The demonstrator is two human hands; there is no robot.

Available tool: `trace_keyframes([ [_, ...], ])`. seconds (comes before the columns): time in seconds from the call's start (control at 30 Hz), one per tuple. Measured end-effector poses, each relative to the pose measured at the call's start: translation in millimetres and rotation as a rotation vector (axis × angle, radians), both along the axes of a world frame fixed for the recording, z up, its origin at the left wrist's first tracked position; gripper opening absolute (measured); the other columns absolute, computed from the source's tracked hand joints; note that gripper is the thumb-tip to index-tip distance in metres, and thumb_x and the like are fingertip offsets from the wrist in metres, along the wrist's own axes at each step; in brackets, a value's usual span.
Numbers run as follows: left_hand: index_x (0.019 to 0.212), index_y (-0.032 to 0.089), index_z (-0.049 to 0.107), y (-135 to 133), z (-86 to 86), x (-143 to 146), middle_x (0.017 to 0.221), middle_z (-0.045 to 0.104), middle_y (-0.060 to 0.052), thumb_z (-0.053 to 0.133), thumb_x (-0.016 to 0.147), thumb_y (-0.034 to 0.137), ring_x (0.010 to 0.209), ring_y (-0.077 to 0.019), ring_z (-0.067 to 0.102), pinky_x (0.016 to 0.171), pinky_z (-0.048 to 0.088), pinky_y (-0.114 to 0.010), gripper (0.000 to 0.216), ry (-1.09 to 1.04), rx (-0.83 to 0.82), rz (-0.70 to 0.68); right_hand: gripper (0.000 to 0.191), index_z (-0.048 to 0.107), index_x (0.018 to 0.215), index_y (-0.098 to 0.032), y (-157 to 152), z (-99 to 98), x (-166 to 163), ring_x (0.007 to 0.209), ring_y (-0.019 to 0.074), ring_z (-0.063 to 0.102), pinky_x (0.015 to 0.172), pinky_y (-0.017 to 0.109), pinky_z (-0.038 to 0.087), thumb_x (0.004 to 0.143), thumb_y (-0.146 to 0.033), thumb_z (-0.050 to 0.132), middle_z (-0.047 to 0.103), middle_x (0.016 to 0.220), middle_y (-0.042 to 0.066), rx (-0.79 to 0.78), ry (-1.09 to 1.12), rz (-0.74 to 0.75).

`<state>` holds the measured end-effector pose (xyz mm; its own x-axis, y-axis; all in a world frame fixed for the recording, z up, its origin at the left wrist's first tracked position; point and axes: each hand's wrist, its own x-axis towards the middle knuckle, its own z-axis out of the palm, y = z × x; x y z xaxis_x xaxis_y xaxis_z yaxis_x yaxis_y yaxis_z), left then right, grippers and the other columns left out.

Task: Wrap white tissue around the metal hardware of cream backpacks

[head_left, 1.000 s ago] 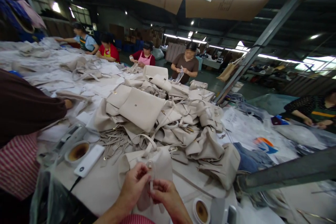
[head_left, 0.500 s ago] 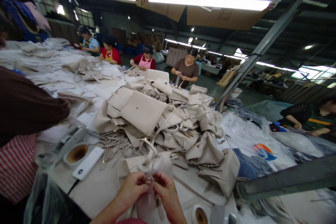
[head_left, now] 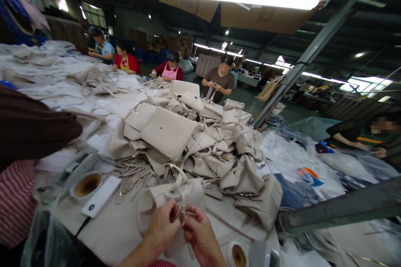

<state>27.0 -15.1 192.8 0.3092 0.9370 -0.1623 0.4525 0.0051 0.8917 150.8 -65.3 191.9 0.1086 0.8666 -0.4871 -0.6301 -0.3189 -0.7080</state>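
A beige handbag [head_left: 192, 192] lies in front of me at the near side of the pile, its looped handle standing up. My left hand [head_left: 164, 221] pinches a narrow beige strap [head_left: 181, 204] of this bag from the left. From the right, my right hand [head_left: 199, 227] closes its fingertips on the same strap, close beside the left fingertips. A small metal fitting seems to sit between the fingers, mostly covered by them. Beyond the bag rises a heap of similar beige bags [head_left: 169, 131] with thin straps [head_left: 134, 171].
Left of me are a bowl of brown liquid [head_left: 88, 184] and a white power bank [head_left: 102, 196] with a cable. A small cup [head_left: 238, 255] stands at front right. A metal beam [head_left: 344, 208] crosses the right side. A co-worker's sleeve [head_left: 37, 121] reaches in from the left.
Both hands stay at the strap, with the fingers shifted and the right hand turned slightly. The whole view has moved a little, so the surroundings sit further left.
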Motion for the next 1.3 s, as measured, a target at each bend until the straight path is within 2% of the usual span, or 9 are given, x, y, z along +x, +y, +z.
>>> trace_keyframes([
  [0.1,0.063,0.022,0.044,1,6.5,0,0.058,0.047,0.005,0.051,0.067,0.020,0.058,-0.0138,0.045,0.056,0.030,-0.026,0.008,0.046,0.023,-0.026,0.040,0.072,0.079,-0.013,-1,-0.8,0,0.055,0.0052,0.053,0.047,0.013,0.038,0.045,-0.025,0.092,0.067,0.070,0.001,-0.034,0.066,-0.044],
  [0.17,0.063,0.022,0.045,4,-0.1,-1,0.058,0.047,0.005,0.054,0.067,0.024,0.058,-0.0138,0.045,0.056,0.031,-0.026,0.010,-0.030,-0.026,-0.029,0.041,0.072,0.076,-0.012,-1,-2.7,0,0.054,0.0048,0.053,0.048,0.013,0.040,0.043,-0.025,0.092,0.067,0.068,0.001,-0.045,0.046,-0.046],
  [0.37,0.064,0.020,0.049,11,-21.8,-1,0.060,0.051,0.005,0.062,0.059,0.028,0.061,-0.0142,0.050,0.057,0.038,-0.025,0.017,-0.330,-0.226,0.004,0.042,0.070,0.079,-0.014,1,-16.0,-1,0.043,0.0035,0.044,0.035,0.013,0.022,0.047,-0.032,0.091,0.069,0.064,0.001,0.027,-0.123,0.008],
  [0.6,0.087,0.016,0.057,4,5.9,-1,0.067,0.065,0.001,0.067,0.054,0.022,0.051,-0.0134,0.055,0.050,0.044,-0.026,0.035,-0.584,-0.622,0.027,0.035,0.063,0.080,-0.018,2,-28.1,-8,0.049,0.0101,0.056,0.049,0.021,0.039,0.056,-0.028,0.085,0.069,0.067,0.000,0.167,0.008,0.019],
  [0.8,0.090,0.013,0.063,2,14.7,-5,0.079,0.068,-0.002,0.070,0.046,0.009,0.060,-0.0101,0.056,0.052,0.047,-0.021,0.045,-0.671,-0.780,0.076,0.022,0.056,0.069,-0.019,7,-28.5,-4,0.060,0.0118,0.055,0.054,0.021,0.038,0.052,-0.010,0.065,0.063,0.063,-0.005,0.211,-0.277,-0.074],
  [0.97,0.090,0.013,0.063,8,21.9,-8,0.080,0.068,-0.003,0.078,0.046,0.015,0.067,-0.0116,0.060,0.060,0.050,-0.022,0.047,-0.668,-0.757,0.208,0.017,0.054,0.068,-0.020,4,-23.3,-4,0.058,0.0110,0.048,0.054,0.021,0.034,0.053,-0.011,0.056,0.057,0.060,-0.006,0.216,-0.411,-0.093],
  [1.13,0.084,0.017,0.061,8,11.7,-6,0.074,0.063,0.002,0.077,0.052,0.022,0.063,-0.0114,0.056,0.059,0.048,-0.024,0.037,-0.624,-0.631,0.158,0.019,0.052,0.071,-0.020,-2,-19.5,-6,0.045,0.0075,0.037,0.047,0.021,0.021,0.054,-0.015,0.059,0.058,0.053,-0.007,0.093,-0.241,-0.023],
  [1.2,0.075,0.018,0.059,6,6.7,-8,0.070,0.061,0.001,0.073,0.055,0.021,0.061,-0.0136,0.056,0.057,0.046,-0.025,0.025,-0.502,-0.445,0.054,0.019,0.056,0.073,-0.018,-5,-17.8,-5,0.046,0.0062,0.032,0.048,0.021,0.019,0.055,-0.014,0.058,0.054,0.054,-0.007,0.070,-0.155,-0.023],
  [1.3,0.066,0.020,0.061,6,4.5,-15,0.070,0.061,-0.003,0.064,0.070,0.023,0.069,-0.0183,0.059,0.063,0.046,-0.027,0.006,-0.227,0.042,-0.095,0.018,0.061,0.074,-0.015,-6,-13.1,-5,0.049,0.0063,0.031,0.050,0.022,0.021,0.058,-0.015,0.056,0.050,0.055,-0.007,0.091,-0.131,-0.038],
])
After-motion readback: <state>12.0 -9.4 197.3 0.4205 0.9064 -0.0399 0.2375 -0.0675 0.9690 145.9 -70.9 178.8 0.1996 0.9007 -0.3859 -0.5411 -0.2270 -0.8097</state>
